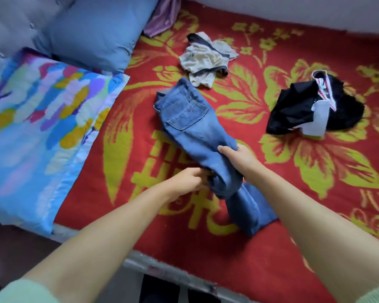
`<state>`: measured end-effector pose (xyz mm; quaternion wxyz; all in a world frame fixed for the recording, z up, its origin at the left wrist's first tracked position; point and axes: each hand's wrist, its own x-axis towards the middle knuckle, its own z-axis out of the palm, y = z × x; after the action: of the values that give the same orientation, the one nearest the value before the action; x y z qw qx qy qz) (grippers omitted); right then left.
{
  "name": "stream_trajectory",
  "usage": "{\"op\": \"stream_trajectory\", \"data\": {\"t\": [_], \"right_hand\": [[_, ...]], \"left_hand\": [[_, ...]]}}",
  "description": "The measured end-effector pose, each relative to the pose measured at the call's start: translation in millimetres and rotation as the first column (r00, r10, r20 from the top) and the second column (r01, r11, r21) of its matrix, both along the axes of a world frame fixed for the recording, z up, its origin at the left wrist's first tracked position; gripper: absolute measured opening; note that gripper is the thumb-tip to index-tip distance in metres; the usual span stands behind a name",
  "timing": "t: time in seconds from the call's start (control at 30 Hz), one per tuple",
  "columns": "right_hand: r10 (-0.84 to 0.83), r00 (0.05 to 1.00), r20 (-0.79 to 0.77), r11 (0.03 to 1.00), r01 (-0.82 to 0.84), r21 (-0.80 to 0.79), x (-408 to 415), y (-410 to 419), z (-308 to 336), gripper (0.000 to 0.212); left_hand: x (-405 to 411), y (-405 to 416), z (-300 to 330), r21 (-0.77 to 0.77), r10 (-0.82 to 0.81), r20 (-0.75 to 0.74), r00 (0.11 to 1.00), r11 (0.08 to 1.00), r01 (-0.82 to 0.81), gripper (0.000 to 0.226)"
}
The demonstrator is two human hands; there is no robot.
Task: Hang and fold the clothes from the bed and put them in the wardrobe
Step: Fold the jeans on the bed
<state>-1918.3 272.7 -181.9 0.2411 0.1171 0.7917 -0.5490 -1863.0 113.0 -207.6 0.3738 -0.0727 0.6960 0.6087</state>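
A pair of blue jeans point(190, 123) lies lengthwise on the red and yellow flowered bed cover point(271, 248), back pocket up, its legs bunched into a fold near the middle. My left hand point(189, 179) grips the left side of that fold, fingers curled into the cloth. My right hand point(239, 155) holds the right side, thumb on top of the denim. The leg ends point(249, 217) trail toward the bed's near edge. A crumpled beige and grey garment point(206, 60) lies beyond the jeans. A black garment point(311, 110) with a white panel and striped trim lies to the right.
A colourful patterned pillow point(35, 132) and a blue pillow point(92, 31) lie at the left by the padded headboard. A purple cloth point(162, 16) is bunched at the far edge. The bed's near edge point(173, 278) runs across the bottom, with dark floor below.
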Motion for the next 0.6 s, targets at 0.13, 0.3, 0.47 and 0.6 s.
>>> {"op": "stream_trajectory", "data": {"t": [0.13,0.3,0.47,0.6], "right_hand": [[0.31,0.947,-0.083,0.951,-0.31,0.017,-6,14,90,0.013],[0.666,0.716,0.21,0.72,-0.69,0.073,23,45,152,0.016],[0.568,0.589,0.575,0.491,-0.803,0.338,40,87,122,0.039],[0.412,0.885,0.217,0.772,-0.465,0.434,31,83,142,0.078]], "left_hand": [[-29,-19,7,0.301,0.594,0.456,0.663,0.598,-0.743,0.04],[-62,6,61,0.285,0.68,0.35,0.644,0.577,-0.765,0.036],[-81,31,92,0.237,0.665,0.144,0.733,0.696,-0.678,0.009],[-55,45,122,0.277,0.58,-0.178,0.795,0.804,-0.526,0.013]]}}
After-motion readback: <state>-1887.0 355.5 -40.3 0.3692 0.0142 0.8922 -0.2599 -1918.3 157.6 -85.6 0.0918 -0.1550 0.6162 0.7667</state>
